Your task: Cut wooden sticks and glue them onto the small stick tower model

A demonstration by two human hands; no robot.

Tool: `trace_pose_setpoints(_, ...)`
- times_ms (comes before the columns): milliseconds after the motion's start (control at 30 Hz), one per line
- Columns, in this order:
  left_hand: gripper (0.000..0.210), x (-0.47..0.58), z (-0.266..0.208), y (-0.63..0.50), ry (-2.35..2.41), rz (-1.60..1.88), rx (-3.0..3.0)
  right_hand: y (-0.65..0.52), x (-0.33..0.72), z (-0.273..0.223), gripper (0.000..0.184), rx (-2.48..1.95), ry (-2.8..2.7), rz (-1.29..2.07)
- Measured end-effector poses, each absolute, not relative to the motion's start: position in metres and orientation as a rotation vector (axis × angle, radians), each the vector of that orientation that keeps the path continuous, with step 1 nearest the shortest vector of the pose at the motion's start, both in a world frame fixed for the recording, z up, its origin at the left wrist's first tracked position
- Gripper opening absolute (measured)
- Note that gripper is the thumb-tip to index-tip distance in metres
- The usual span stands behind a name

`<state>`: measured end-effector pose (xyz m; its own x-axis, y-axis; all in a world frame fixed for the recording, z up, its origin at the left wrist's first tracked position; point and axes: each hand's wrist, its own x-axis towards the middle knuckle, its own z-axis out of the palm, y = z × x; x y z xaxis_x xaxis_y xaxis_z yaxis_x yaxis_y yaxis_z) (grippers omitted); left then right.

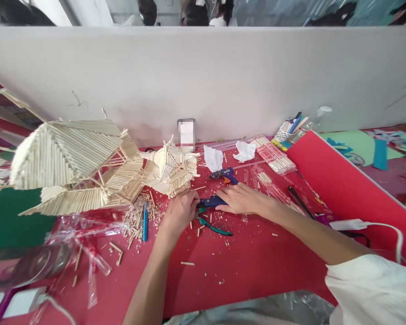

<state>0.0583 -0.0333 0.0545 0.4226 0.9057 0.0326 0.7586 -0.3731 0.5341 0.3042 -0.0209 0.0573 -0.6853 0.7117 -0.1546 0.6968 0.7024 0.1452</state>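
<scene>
My right hand (pixel 238 198) is wrapped round a dark blue hand tool (pixel 209 201), whose exact kind is hard to make out. At the tool's other end, my left hand (pixel 184 206) has its fingers pinched together; what they hold is hidden. Just beyond the left hand stands a small wooden-stick model with a pointed roof (pixel 171 164), joined to a larger stick-built house (pixel 81 158) on the left. Teal-handled pliers (pixel 216 228) lie under and in front of the tool. A blue glue gun (pixel 226 175) rests behind my right hand.
Stick offcuts (pixel 133 223) and a blue pen (pixel 145 222) lie left of my left hand. Crumpled tissues (pixel 213 158), bagged sticks (pixel 274 155) and a pen holder (pixel 286 131) are at the back. A phone (pixel 186 134) leans on the partition (pixel 203 81). A red board (pixel 355 194) slants at right.
</scene>
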Motion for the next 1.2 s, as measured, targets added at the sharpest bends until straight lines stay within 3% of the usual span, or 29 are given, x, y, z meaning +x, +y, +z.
trace_pose_setpoints(1200, 0.021, 0.086, 0.042, -0.044, 1.721, 0.428, 2.508, -0.006, 0.313, 0.03, 0.069, 1.437, 2.658, 0.167)
